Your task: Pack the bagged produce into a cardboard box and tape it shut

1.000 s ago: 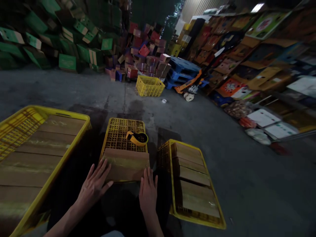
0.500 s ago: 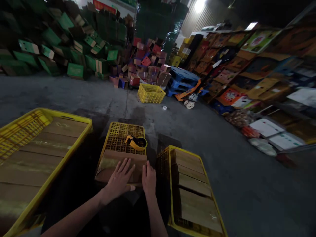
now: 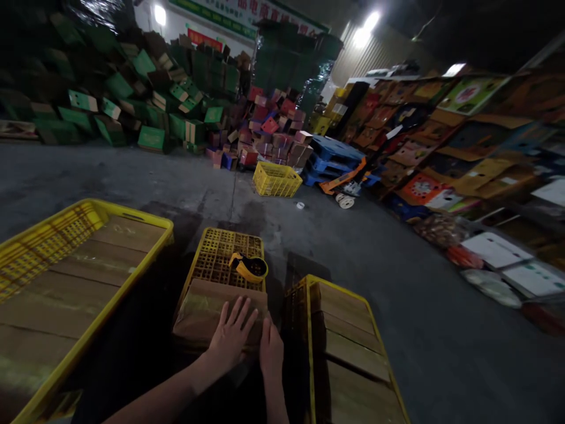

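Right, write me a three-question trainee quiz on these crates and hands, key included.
1. True or false: the left hand lies flat on the cardboard box.
2. What sits on the middle yellow crate, beyond the box? A) tape dispenser B) scissors C) bottle
3. Fill in: the right hand rests at the box's ____ edge.
Key: 1 true; 2 A; 3 right.

Near the cardboard box (image 3: 200, 307), the left hand (image 3: 232, 338) and right hand (image 3: 271, 352) are bare, with uncovered wrists and forearms.
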Demonstrator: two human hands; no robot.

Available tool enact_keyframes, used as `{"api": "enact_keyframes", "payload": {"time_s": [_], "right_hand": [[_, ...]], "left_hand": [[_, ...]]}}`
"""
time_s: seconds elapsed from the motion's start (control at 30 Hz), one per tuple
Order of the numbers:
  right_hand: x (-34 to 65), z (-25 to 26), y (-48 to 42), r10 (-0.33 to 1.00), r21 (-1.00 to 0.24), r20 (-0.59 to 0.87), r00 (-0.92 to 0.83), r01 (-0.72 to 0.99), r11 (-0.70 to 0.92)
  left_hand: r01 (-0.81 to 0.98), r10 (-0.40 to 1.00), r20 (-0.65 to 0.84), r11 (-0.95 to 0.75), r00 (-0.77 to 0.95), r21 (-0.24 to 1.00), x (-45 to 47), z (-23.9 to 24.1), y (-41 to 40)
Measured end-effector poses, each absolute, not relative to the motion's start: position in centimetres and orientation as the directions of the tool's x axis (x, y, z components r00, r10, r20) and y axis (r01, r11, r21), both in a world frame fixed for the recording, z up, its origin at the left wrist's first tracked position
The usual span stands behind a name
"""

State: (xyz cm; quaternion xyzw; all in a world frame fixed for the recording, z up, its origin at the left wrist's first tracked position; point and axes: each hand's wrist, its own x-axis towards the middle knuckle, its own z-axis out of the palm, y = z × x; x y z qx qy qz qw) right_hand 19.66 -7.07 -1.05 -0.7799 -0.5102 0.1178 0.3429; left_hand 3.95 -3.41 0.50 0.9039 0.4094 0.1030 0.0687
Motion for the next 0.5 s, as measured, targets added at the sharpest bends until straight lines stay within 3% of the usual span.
{"api": "enact_keyframes", "payload": {"time_s": [0.1,0.3,0.5], "right_hand": [[19.5,-2.2,-8.8,0.865,-0.638,0.210,0.457,0.734,-0.233],[17.5,-0.3,-6.2,0.878,-0.440,0.356,0.319,0.886,-0.144],[14.1,1.1,-3.6,0.916,-0.248,0.316,0.247,0.953,-0.171]], "left_hand": [[0.722,0.749,0.119,-0.661,0.652,0.207,3.9,0.5,-3.4],[0.687,0.717,0.109,-0.694,0.689,0.217,3.3,0.6,-2.9],[0.649,0.695,0.165,-0.716,0.700,0.258,-1.0,0.6,-2.3]]}}
